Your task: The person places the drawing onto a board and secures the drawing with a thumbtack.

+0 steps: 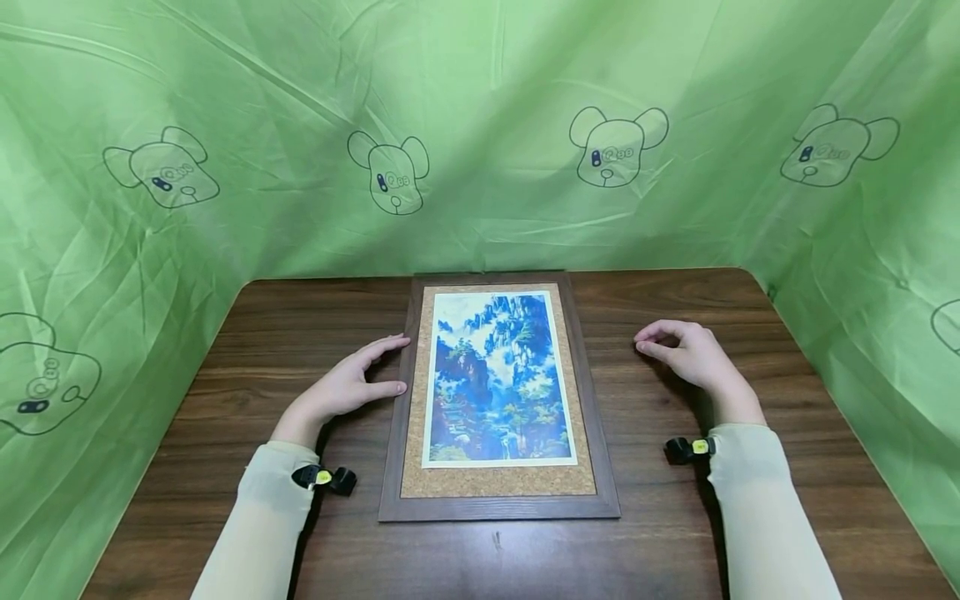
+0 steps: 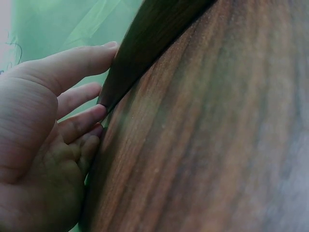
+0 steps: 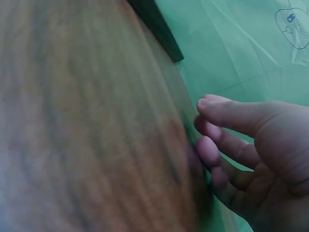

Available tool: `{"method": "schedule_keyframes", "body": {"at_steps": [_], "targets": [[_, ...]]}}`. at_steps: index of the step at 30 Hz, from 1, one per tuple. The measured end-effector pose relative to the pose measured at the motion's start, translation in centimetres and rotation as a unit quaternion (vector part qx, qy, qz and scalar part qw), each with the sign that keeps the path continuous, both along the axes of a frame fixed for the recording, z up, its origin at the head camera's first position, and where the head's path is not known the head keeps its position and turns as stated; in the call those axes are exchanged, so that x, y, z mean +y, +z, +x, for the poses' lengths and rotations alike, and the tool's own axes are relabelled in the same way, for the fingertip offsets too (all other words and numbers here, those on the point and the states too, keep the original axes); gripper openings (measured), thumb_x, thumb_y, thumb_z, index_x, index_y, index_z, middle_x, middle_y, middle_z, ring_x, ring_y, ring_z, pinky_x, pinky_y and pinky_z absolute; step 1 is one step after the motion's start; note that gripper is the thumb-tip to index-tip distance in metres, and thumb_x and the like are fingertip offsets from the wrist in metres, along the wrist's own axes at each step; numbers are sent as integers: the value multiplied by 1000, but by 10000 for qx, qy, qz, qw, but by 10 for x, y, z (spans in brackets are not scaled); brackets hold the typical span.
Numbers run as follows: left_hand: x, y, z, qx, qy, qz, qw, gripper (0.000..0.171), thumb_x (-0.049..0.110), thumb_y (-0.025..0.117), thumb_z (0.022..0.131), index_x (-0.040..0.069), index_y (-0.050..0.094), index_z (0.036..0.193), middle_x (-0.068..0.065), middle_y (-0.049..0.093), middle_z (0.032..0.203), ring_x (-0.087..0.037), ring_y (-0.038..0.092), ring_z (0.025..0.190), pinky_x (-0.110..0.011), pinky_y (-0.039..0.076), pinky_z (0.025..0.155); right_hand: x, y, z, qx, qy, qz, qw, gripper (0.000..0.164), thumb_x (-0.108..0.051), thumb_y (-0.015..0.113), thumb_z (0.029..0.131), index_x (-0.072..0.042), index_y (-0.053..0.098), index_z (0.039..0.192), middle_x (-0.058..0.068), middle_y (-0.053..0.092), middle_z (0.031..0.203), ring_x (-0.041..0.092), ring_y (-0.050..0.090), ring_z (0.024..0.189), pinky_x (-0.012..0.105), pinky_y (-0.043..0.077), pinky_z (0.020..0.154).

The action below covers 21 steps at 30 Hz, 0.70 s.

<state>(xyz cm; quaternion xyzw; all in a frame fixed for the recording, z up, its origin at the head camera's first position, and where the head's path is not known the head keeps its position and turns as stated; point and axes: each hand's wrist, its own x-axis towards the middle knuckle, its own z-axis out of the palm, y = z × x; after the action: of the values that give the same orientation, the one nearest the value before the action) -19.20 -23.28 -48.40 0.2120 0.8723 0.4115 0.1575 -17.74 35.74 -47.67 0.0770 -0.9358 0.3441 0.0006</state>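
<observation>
A cork board (image 1: 498,482) in a dark wood frame (image 1: 498,508) lies on the brown table. On the cork sits a white-bordered landscape print (image 1: 501,379) showing blue cliffs, mist and trees. My left hand (image 1: 337,390) touches the left side of the frame with fingertips and thumb; the left wrist view shows these fingers (image 2: 82,63) against the frame's side edge (image 2: 145,43). To the right of the frame, apart from it, my right hand (image 1: 693,354) hovers low or rests near the table, fingers loosely bent. Nothing shows between its thumb and fingers (image 3: 231,113).
The wood-grain table (image 1: 300,317) has rounded far corners. Green cloth (image 1: 480,125) printed with bear-like heads hangs behind it and along both sides. The frame's far edge reaches close to the back cloth. Small black devices (image 1: 343,481) are strapped at both wrists.
</observation>
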Motion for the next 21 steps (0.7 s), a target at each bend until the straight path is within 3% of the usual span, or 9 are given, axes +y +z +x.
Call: {"method": "schedule_keyframes", "body": {"at_steps": [7,15,21], "targets": [[1,1,0,2,17,7,10000,81,37,85,99,28,44,169,-8,32,178,-37,24,165,-66,23,129,-6,6,-1,132,155,-466,9987,18,-27,75,107,-14,81,119,4,81,103,12,71,89,20,51,75],[0,-1,1,4,0,31,10000,81,38,84,100,27,44,169,-9,32,178,-38,24,165,-67,22,129,-11,7,-1,-12,125,-692,9975,18,-27,75,108,-12,81,116,9,80,101,20,68,80,26,54,63],[-1,-4,0,-34,16,79,10000,81,39,84,99,30,44,169,-7,32,178,-37,23,165,-68,22,129,-16,6,-1,-64,101,-868,9961,17,-22,74,108,-8,78,115,13,78,101,25,72,80,29,59,63]]}}
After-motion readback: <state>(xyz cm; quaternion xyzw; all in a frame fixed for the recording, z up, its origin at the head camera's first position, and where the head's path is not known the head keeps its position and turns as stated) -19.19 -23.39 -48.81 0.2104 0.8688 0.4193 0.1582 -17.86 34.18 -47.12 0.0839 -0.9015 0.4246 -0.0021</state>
